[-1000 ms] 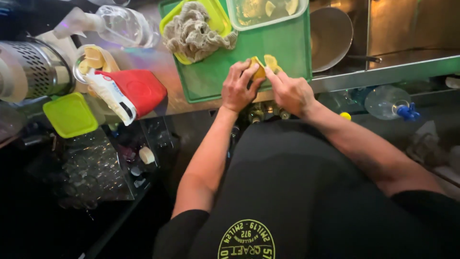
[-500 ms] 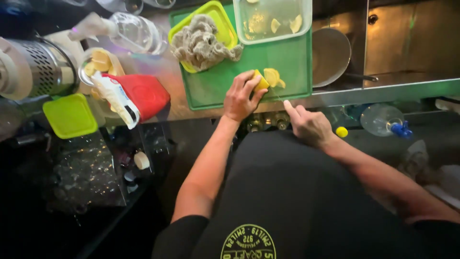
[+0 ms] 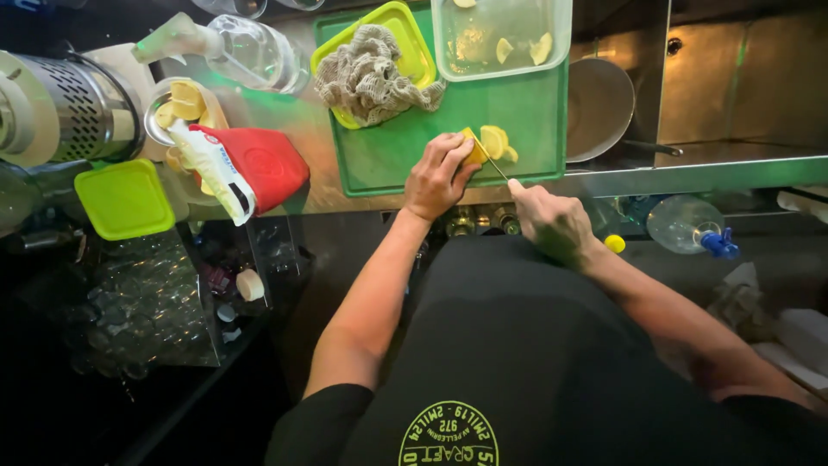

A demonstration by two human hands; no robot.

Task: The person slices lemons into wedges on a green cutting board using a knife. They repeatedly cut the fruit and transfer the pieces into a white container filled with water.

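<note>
Taking the green cutting board (image 3: 405, 155) as the landmark: far left of it a perforated metal cylinder (image 3: 82, 103) lies on the bench, with a lime-green lid (image 3: 125, 198) just below it. Nearer the board a red pouch (image 3: 263, 164) leans over a small bowl of lemon slices (image 3: 181, 103), within reach but off the cutting area. On the board's upper left corner a yellow-green tray (image 3: 405, 34) holds a crumpled grey cloth (image 3: 366, 78), parked clear of the blade.

At the board's near edge the left hand (image 3: 435, 177) closes its grip on a lemon piece (image 3: 473, 148), fingers curled over it to pin it steady for cutting. Cut slices (image 3: 496, 140) lie touching it on the right. The right hand (image 3: 552, 224) has its grip wrapped round a knife (image 3: 493, 164), the thin blade angled up to the lemon. A clear tub (image 3: 500, 39) at the board's upper right holds more slices, close enough to receive them. Right of the board sits a metal pan (image 3: 599, 108).
</note>
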